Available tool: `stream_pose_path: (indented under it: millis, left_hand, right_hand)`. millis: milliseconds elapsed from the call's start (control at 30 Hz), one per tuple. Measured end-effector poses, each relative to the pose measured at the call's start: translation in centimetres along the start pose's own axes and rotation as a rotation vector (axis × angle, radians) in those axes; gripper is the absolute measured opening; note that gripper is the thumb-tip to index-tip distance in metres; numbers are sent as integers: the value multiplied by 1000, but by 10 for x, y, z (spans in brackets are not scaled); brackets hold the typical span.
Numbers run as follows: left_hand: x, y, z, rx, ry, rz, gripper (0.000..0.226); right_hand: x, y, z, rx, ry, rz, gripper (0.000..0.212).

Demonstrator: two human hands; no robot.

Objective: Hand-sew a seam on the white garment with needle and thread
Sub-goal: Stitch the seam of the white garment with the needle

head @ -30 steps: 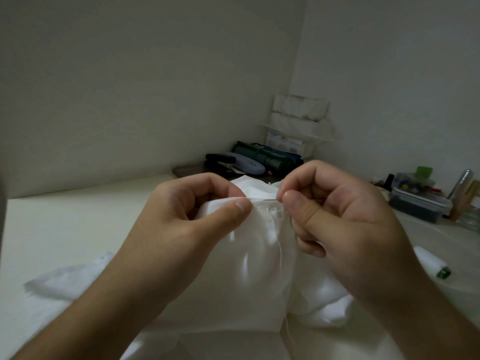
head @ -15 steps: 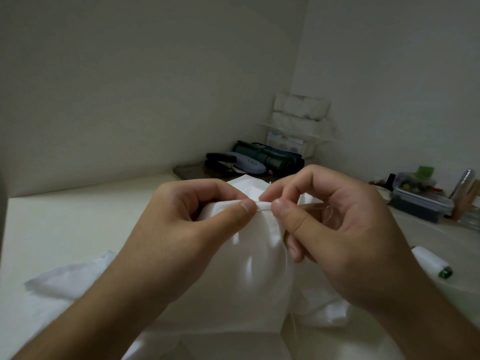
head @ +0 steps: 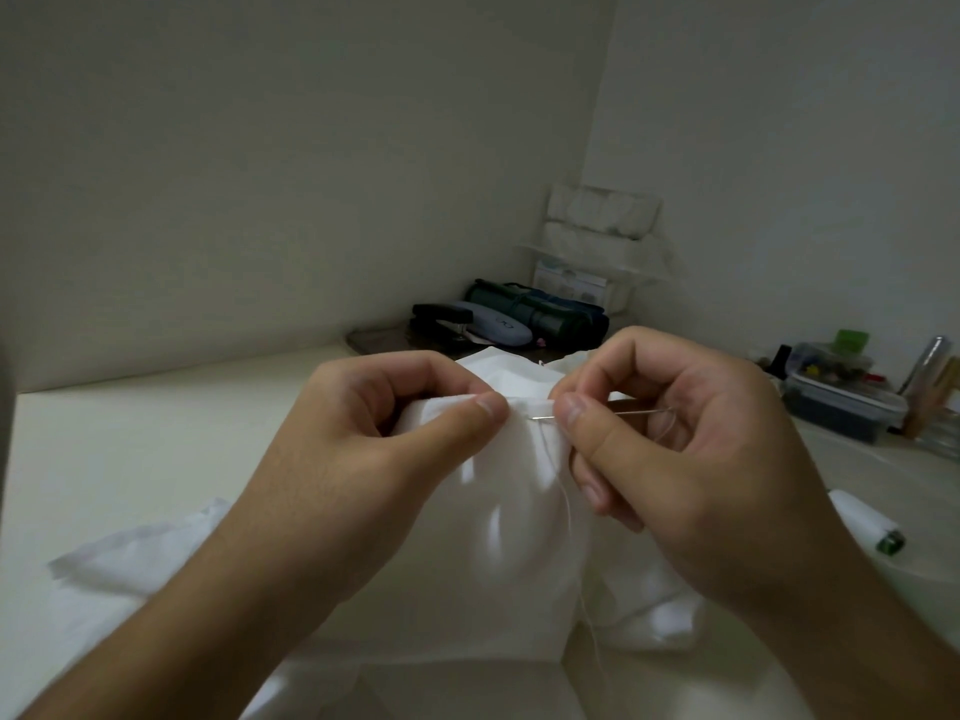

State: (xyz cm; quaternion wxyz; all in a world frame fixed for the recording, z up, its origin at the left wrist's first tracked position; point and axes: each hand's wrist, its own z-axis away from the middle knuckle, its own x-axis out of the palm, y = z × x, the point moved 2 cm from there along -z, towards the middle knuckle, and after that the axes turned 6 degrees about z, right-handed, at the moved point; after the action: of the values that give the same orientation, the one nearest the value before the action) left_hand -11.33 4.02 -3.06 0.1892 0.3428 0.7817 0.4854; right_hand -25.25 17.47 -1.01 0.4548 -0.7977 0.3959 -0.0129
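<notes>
Needle (head: 613, 412) shows only in part, its middle hidden behind the right hand's (head: 691, 459) thumb, which pinches it at the folded edge of the white garment (head: 519, 511). Left hand (head: 363, 459) pinches that edge just beside. White thread (head: 569, 501) trails down the cloth. Far right, a clear lidded box (head: 841, 402) holds what may be coloured pins, too small to tell.

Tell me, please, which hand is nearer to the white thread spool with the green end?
The right hand, just left of the thread spool. The left hand grips the garment farther left, beyond the right.
</notes>
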Motion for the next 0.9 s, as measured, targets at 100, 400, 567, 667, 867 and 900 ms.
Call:
stream_pose_path:
  millis: [100,400,567,667,867,900]
  left_hand:
    - [0,0,0,-4,2,-4,20]
    - [-1,-1,0,15,-15,-8,19]
    - [0,-2,0,18,-36,-11,18]
    - [0,-2,0,15,-42,-8,17]
    - [1,-1,0,10,-56,17,15]
    - [1,-1,0,9,-57,19,15]
  right_hand:
    - [-1,0,0,2,7,17,15]
    - [0,-3,2,17,9,42,17]
    - [1,-2,2,11,16,88,19]
    - [1,-3,2,17,17,120,16]
    - [2,-4,3,20,24,170,16]
    - [2,-4,3,21,24,163,16]
